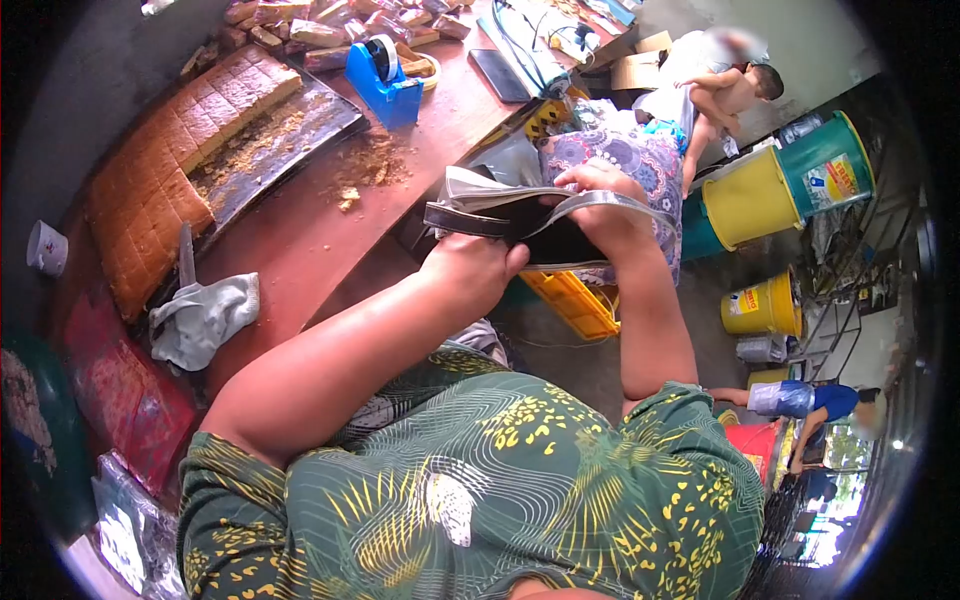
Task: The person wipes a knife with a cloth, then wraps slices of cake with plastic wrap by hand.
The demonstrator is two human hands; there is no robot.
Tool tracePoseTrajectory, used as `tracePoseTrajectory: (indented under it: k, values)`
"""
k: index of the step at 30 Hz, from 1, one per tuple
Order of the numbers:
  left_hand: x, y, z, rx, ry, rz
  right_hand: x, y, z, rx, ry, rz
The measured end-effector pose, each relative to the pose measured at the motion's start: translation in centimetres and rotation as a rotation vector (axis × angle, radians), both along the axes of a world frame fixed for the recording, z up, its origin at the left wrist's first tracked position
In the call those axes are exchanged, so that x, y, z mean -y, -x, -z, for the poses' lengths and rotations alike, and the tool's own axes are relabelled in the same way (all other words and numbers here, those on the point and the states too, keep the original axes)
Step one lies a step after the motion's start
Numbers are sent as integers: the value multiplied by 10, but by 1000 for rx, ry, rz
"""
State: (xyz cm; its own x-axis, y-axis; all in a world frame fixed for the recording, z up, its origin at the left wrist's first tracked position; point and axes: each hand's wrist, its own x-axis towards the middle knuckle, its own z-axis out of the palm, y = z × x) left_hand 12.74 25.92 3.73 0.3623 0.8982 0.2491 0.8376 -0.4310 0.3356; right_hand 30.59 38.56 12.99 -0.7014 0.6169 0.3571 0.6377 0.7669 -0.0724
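Note:
A small black bag (545, 240) with a grey strap, perhaps a purse, is held open in front of my chest. My left hand (470, 270) is closed on its near left edge, the thumb pointing towards the dark opening. My right hand (605, 210) grips the other side, fingers bent over the upper edge; the strap crosses this hand. Whatever is inside the bag is hidden. Beyond the bag lies a purple patterned cloth (640, 165). To the left, on the brown table (290, 245), rests a large scored slab of cake (150, 200) on a dark tray (325, 110).
A blue tape dispenser (385, 95), a dark phone (499, 76) and wrapped pieces (320, 33) are on the table. A knife (187, 255) lies by a grey cloth (205, 320). Yellow buckets (750, 200) and a yellow crate (575, 303) stand right. Other people (720, 95) are farther off.

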Motion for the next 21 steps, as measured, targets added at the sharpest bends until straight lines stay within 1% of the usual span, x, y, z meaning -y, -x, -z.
tracePoseTrajectory:
  k: [2, 5, 8, 11, 14, 17, 21]
  values:
    - [5, -1, -8, -64, -106, 21, -1, -5, -2, -43, 40, -15]
    - [4, -7, -8, 78, -108, -11, -1, -10, -3, -76, 36, -2]
    - [0, -10, -6, 56, -86, 27, 0, -13, -8, -72, 60, 4]
    - [0, -13, -9, 94, -149, -7, 5, -13, -14, -50, 81, 42]
    - [2, -10, -12, -38, -197, 53, 3, -16, -13, -44, 55, 34]
    - [0, -13, -14, -42, -94, 65, 6, -17, -12, -57, 113, 82]
    - [1, -13, -17, -32, 23, 76, -3, -23, -1, -88, 167, 56]
